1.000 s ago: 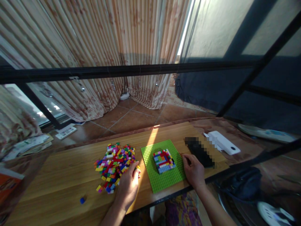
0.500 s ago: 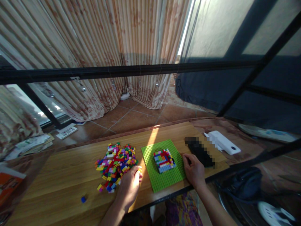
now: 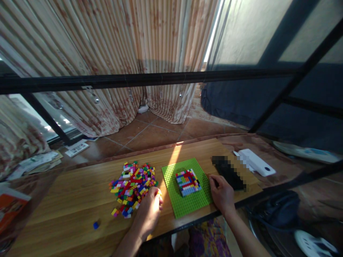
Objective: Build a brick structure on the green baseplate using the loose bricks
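My left hand [image 3: 150, 208] is closed at the right side of a heap of loose toy bricks [image 3: 134, 187], with a bit of yellow brick [image 3: 160, 192] showing at its fingertips. To its right lies a green baseplate [image 3: 171, 207]. On the plate sits a low square build [image 3: 188, 182] of many colours, with red, light blue and white bricks on top. My right hand [image 3: 222, 194] rests at the plate's right edge, fingers curled together. Whatever those fingers might hold is hidden.
A single blue brick [image 3: 95, 225] lies apart on the wooden table [image 3: 66, 200]. Beyond the right hand is a black object [image 3: 230, 173], partly pixelated. A white device [image 3: 255, 162] lies past the table's right end. A dark metal bar [image 3: 160, 77] crosses behind, before curtains.
My left hand has shifted very slightly, still closed beside the heap. My right hand stays at the plate's edge. The whole view has moved a few pixels.
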A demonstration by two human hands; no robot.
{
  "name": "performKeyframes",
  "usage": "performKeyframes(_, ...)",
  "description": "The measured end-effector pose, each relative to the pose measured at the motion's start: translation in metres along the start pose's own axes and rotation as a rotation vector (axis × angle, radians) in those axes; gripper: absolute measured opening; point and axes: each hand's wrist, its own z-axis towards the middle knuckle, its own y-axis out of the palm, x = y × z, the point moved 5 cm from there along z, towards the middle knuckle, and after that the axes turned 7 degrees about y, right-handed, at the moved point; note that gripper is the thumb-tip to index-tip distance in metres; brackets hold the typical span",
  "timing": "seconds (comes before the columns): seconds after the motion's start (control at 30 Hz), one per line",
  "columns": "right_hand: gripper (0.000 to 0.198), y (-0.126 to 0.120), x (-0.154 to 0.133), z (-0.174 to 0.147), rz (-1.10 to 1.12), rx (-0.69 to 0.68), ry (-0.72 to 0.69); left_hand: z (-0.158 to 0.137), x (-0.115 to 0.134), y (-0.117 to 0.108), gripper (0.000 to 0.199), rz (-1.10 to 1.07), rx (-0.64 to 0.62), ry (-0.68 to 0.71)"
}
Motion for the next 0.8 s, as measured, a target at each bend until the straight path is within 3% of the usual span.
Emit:
performKeyframes(0.2,0.03,0.001,0.002,0.0,0.002,-0.012,0.021,0.005,-0.011,0.0,0.038,-0.12,-0.008,-0.016)
performKeyframes(0.4,0.031,0.001,0.002,0.0,0.009,-0.006,0.015,0.008,-0.02,0.003,0.034,-0.218,-0.041,-0.016)
performKeyframes(0.53,0.031,0.0,0.002,0.0,0.006,-0.01,0.015,0.009,-0.019,0.0,0.031,-0.179,-0.01,0.041)
performKeyframes(0.8,0.03,0.001,0.002,0.0,-0.004,-0.008,0.017,0.008,-0.013,-0.004,0.035,-0.101,0.073,0.028)
